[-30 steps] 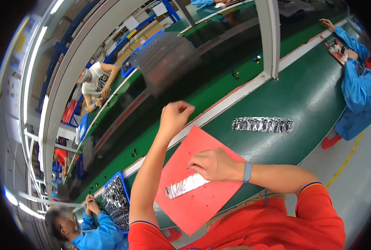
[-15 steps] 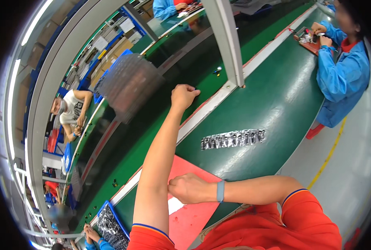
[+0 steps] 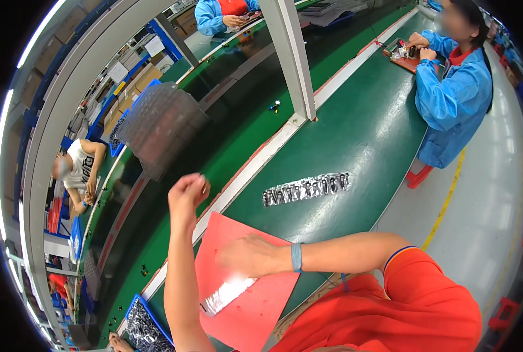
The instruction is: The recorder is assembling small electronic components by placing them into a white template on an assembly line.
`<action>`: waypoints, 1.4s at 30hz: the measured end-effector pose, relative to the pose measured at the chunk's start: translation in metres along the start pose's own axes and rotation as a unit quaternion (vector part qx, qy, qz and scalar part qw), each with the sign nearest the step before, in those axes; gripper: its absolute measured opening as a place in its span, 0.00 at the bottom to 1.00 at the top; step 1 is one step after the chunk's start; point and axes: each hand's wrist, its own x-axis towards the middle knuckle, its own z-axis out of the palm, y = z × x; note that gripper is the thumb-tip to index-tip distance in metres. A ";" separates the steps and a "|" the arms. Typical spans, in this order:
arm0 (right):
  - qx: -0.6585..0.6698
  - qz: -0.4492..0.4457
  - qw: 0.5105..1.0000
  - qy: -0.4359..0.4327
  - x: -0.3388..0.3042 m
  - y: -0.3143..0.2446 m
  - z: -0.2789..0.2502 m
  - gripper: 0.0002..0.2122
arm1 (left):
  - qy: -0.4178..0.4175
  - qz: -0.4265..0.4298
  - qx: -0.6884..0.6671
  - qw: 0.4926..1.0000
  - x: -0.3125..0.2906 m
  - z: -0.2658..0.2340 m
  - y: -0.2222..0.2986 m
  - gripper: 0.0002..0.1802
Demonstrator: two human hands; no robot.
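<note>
Seemingly light and slippery, best held by its edges, the silvery strip (image 3: 229, 296) is lying on the near red sheet (image 3: 250, 320), left hand (image 3: 186, 193) curled, right hand (image 3: 252, 256) blurred, and what either is grasping I cannot tell.

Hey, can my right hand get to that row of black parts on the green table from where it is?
Probably yes: the right hand is over the red mat, and nothing visible stands between it and the row of black parts.
</note>
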 end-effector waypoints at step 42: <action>0.218 0.215 0.952 -0.006 0.026 -0.007 0.026 0.05 | 0.108 0.073 0.039 0.991 -0.198 -0.051 -0.056 0.16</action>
